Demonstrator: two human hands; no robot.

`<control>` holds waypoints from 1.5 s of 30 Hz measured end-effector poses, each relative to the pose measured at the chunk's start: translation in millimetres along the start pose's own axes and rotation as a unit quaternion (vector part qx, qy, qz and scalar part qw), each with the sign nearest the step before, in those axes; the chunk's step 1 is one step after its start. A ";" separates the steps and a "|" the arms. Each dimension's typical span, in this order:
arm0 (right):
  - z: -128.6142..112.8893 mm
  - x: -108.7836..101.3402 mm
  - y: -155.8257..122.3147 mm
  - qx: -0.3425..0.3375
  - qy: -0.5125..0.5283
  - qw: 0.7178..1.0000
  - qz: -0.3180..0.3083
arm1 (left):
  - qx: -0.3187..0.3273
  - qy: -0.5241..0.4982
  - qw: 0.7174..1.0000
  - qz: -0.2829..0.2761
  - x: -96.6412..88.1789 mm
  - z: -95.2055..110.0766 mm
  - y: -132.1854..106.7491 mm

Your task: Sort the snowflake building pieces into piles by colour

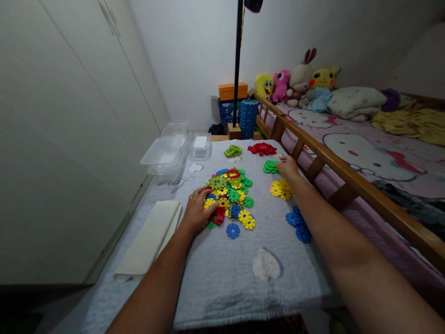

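Observation:
A mixed heap of plastic snowflake discs [231,195] in several colours lies mid-table on a grey quilted cloth [243,273]. My left hand [197,209] rests on the heap's left edge, fingers curled on a yellow disc. My right hand [288,168] reaches to the far right and touches a pile of dark green discs [270,167]; what its fingers pinch is hidden. Sorted piles lie around: light green [232,150], red [262,149], yellow [281,189], and blue [298,223] beside my right forearm.
Clear plastic tubs [167,153] stand at the table's back left, a folded white cloth [150,236] at the left. A wooden bed rail [347,178] runs along the right, with plush toys [299,81] behind. A black pole [238,65] rises at the back.

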State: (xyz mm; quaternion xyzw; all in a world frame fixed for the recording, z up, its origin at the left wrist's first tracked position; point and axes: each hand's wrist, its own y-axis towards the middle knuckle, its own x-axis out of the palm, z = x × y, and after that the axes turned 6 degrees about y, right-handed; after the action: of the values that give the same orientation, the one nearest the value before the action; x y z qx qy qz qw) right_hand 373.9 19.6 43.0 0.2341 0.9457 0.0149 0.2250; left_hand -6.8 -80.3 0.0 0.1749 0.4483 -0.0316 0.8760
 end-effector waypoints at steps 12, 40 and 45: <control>-41.1 10.7 -164.7 -0.170 -0.176 0.883 -0.400 | -0.001 -0.005 1.000 0.014 0.2 1.4 0.3; 1.3 -44.8 -103.3 -0.066 -0.141 0.988 0.013 | -0.013 -0.011 1.000 0.022 1.7 0.8 0.7; 3.7 -33.8 -101.8 -0.063 -0.165 0.984 0.025 | -0.014 -0.012 1.000 0.025 3.8 -1.2 1.6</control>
State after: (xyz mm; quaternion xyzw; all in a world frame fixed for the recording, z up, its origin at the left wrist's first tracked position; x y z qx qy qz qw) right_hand 357.7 -86.6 40.1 0.2423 0.8867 0.0409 0.3915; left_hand -5.1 -78.0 -3.2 0.1731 0.4336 -0.0055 0.8843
